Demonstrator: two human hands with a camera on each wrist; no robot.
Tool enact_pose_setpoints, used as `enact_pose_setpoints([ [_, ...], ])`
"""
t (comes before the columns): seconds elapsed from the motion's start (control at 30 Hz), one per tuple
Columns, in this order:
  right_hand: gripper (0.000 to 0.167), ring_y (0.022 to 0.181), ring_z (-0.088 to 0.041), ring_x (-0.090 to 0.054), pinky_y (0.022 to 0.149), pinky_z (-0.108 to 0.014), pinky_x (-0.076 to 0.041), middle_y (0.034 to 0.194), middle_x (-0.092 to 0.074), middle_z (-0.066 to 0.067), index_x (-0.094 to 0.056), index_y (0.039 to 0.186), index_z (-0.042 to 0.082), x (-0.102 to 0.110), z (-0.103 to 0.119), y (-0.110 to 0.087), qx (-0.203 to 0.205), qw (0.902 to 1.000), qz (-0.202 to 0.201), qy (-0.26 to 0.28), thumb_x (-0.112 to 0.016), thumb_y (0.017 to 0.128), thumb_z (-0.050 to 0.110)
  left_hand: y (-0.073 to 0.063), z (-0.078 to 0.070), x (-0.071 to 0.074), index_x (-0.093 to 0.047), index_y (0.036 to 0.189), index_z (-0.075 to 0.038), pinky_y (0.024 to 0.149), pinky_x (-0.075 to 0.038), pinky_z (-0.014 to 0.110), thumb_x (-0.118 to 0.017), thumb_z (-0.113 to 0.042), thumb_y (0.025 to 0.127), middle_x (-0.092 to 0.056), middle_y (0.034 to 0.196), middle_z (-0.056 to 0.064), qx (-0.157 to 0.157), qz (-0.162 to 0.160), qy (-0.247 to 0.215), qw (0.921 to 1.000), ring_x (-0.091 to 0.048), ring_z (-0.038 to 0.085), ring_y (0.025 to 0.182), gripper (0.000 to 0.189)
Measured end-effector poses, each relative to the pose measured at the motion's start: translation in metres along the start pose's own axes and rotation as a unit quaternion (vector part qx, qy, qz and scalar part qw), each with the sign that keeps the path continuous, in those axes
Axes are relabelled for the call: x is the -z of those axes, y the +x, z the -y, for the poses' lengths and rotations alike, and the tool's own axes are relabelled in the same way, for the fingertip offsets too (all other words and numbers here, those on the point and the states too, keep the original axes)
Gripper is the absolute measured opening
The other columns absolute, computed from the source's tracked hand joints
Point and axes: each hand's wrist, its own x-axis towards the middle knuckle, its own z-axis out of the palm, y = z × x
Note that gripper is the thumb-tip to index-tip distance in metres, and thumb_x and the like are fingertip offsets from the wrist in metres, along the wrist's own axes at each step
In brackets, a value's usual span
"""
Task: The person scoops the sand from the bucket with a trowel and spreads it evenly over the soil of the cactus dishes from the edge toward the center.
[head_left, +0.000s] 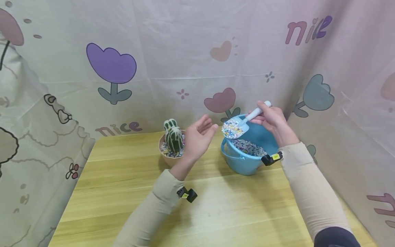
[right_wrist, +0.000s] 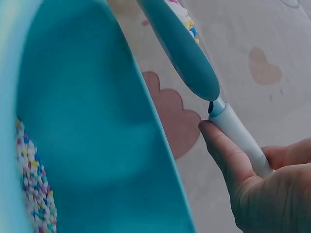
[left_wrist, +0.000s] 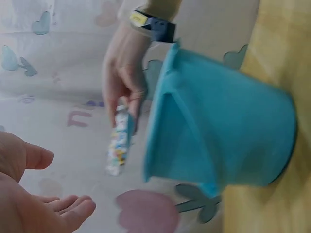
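Observation:
My right hand [head_left: 271,120] grips the white handle of a small light-blue scoop [head_left: 255,112], heaped with multicoloured pebbles [head_left: 232,129]. The scoop is above the left rim of a blue bucket [head_left: 243,166], where more pebbles [head_left: 250,147] lie in the bottom. In the right wrist view the scoop's underside [right_wrist: 187,58] faces the camera. My left hand [head_left: 199,139] holds nothing, its fingers loosely bent and its thumb apart, between the bucket and a potted cactus. The green cactus [head_left: 174,139] stands upright in pebbles in a peach pot [head_left: 169,160], partly hidden behind that hand.
A wooden table [head_left: 123,192] carries the pot and bucket near its back edge. Behind and at both sides hangs a printed curtain [head_left: 172,44] with flowers and hearts. The bucket's handle [head_left: 232,156] hangs down on its front left side.

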Motion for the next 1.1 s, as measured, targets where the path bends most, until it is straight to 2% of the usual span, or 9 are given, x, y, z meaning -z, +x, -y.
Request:
enact_pose_setpoints([
  [0.27,0.071,0.079,-0.019,-0.081,0.087,-0.037,-0.065,0.094,-0.076,-0.010,-0.031,0.156,-0.001,-0.027,-0.003,0.006,-0.009,0.9996,0.008,0.027,-0.063,0.105,0.036,-0.002,-0.016,0.033,-0.061,0.147,-0.005,0.117,-0.052,0.039,-0.079,-0.019,0.095,-0.066,0.145,0.014,-0.097,-0.051,0.074,0.9912,-0.062,0.022,0.137,0.057],
  [0.33,0.069,0.077,-0.020,-0.081,0.087,-0.038,-0.064,0.097,-0.075,-0.012,-0.033,0.156,-0.001,-0.034,-0.005,0.006,-0.011,0.9992,0.008,0.036,-0.063,0.105,0.035,-0.003,-0.017,0.041,-0.061,0.146,-0.006,0.119,-0.050,0.038,-0.080,-0.019,0.094,-0.067,0.145,0.011,-0.112,-0.055,0.091,0.9879,-0.076,0.018,0.105,0.057],
  [0.43,0.063,0.079,-0.021,-0.081,0.088,-0.038,-0.064,0.094,-0.074,-0.012,-0.036,0.153,-0.002,-0.044,-0.008,0.009,-0.012,0.9990,0.005,0.042,-0.062,0.107,0.033,-0.005,-0.016,0.052,-0.061,0.148,-0.009,0.088,-0.061,0.022,-0.080,-0.022,0.094,-0.066,0.147,0.007,-0.120,-0.056,0.115,0.9845,-0.061,0.010,0.054,0.059],
  [0.5,0.062,0.077,-0.022,-0.081,0.086,-0.038,-0.064,0.089,-0.074,-0.011,-0.036,0.153,-0.004,-0.051,-0.012,0.010,-0.010,0.9989,0.005,0.045,-0.061,0.108,0.031,-0.005,-0.016,0.060,-0.060,0.149,-0.010,0.058,-0.052,0.019,-0.081,-0.024,0.094,-0.065,0.149,0.006,-0.121,-0.058,0.133,0.9820,-0.040,0.012,0.041,0.061],
  [0.57,0.062,0.075,-0.023,-0.081,0.084,-0.038,-0.065,0.087,-0.074,-0.012,-0.036,0.154,-0.006,-0.058,-0.015,0.012,-0.009,0.9988,0.007,0.048,-0.059,0.108,0.030,-0.005,-0.015,0.068,-0.058,0.151,-0.012,0.060,-0.052,0.017,-0.082,-0.026,0.094,-0.063,0.151,0.005,-0.119,-0.062,0.154,0.9789,-0.064,0.011,0.064,0.063],
  [0.63,0.061,0.071,-0.023,-0.080,0.082,-0.037,-0.065,0.084,-0.074,-0.013,-0.036,0.154,-0.008,-0.064,-0.018,0.014,-0.007,0.9984,0.010,0.055,-0.059,0.109,0.027,-0.004,-0.013,0.076,-0.055,0.153,-0.012,0.087,-0.060,0.020,-0.082,-0.029,0.093,-0.060,0.154,0.005,-0.115,-0.066,0.175,0.9757,-0.073,0.018,0.103,0.067],
  [0.73,0.066,0.070,-0.023,-0.080,0.081,-0.036,-0.066,0.081,-0.073,-0.012,-0.032,0.157,-0.010,-0.072,-0.021,0.016,-0.009,0.9984,0.015,0.053,-0.058,0.109,0.027,-0.003,-0.009,0.086,-0.049,0.157,-0.013,0.128,-0.037,0.036,-0.083,-0.036,0.092,-0.055,0.159,0.005,-0.094,-0.067,0.191,0.9747,-0.048,0.022,0.150,0.076],
  [0.93,0.064,0.069,-0.022,-0.079,0.080,-0.035,-0.066,0.080,-0.074,-0.012,-0.035,0.155,-0.010,-0.085,-0.027,0.018,-0.014,0.9989,0.016,0.042,-0.058,0.109,0.027,-0.002,0.003,0.110,-0.036,0.165,-0.016,0.130,-0.033,0.042,-0.083,-0.047,0.090,-0.042,0.167,0.003,-0.051,-0.052,0.190,0.9791,-0.037,0.024,0.157,0.094],
  [1.1,0.064,0.096,-0.034,-0.079,0.086,-0.036,-0.066,0.123,-0.067,-0.030,-0.035,0.156,-0.009,-0.096,-0.033,0.020,-0.016,0.9992,0.017,0.032,-0.059,0.109,0.028,-0.004,0.017,0.132,-0.029,0.166,-0.015,0.131,-0.030,0.037,-0.083,-0.044,0.091,-0.034,0.171,0.001,-0.030,-0.044,0.155,0.9865,-0.032,0.020,0.159,0.097],
])
